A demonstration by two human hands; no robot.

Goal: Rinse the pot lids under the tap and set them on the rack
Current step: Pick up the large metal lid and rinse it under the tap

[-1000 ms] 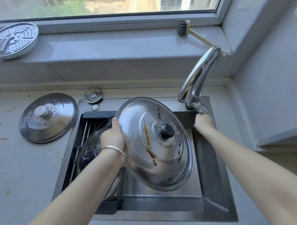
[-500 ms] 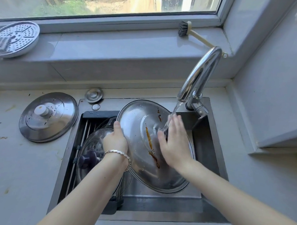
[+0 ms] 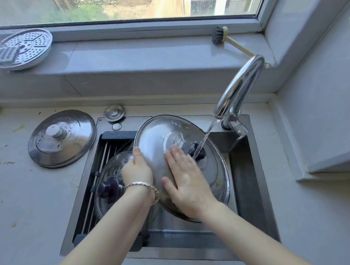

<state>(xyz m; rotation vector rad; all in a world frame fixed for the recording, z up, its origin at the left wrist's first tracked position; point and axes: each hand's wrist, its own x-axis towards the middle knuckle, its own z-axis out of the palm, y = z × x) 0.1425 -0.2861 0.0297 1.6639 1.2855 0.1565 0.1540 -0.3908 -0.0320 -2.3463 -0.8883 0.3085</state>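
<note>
Your left hand (image 3: 137,170) grips the rim of the big lid (image 3: 170,136), tilted over the sink (image 3: 246,174) under the tap (image 3: 239,89). Your right hand (image 3: 186,184) lies flat on it, fingers straight. Rub toward the knob (image 3: 191,149), turning the lid through the stream.

The big shiny lid (image 3: 160,135) with a black knob is tipped up. Water from the tap (image 3: 239,89), at its 2 o'clock, hits the knob. A glass lid (image 3: 111,169) rests on the rack (image 3: 104,157) at 8 o'clock. A white-knobbed lid (image 3: 70,136) lies flat at 9 o'clock.
</note>
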